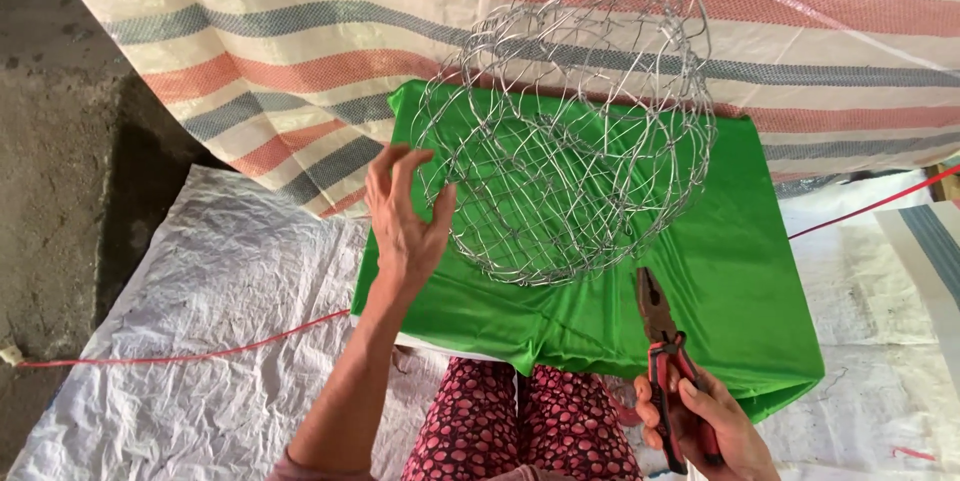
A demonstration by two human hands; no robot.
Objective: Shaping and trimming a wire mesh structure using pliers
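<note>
Wire basket (570,141) beside left hand (405,216)

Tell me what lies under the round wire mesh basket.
The round wire mesh basket sits on a bright green cloth, visible through the mesh. Whatever the cloth is draped over is covered, apart from a white edge.

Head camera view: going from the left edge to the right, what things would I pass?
Concrete floor → crinkled white sheet → left hand → wire mesh basket → red-handled pliers in right hand.
</note>
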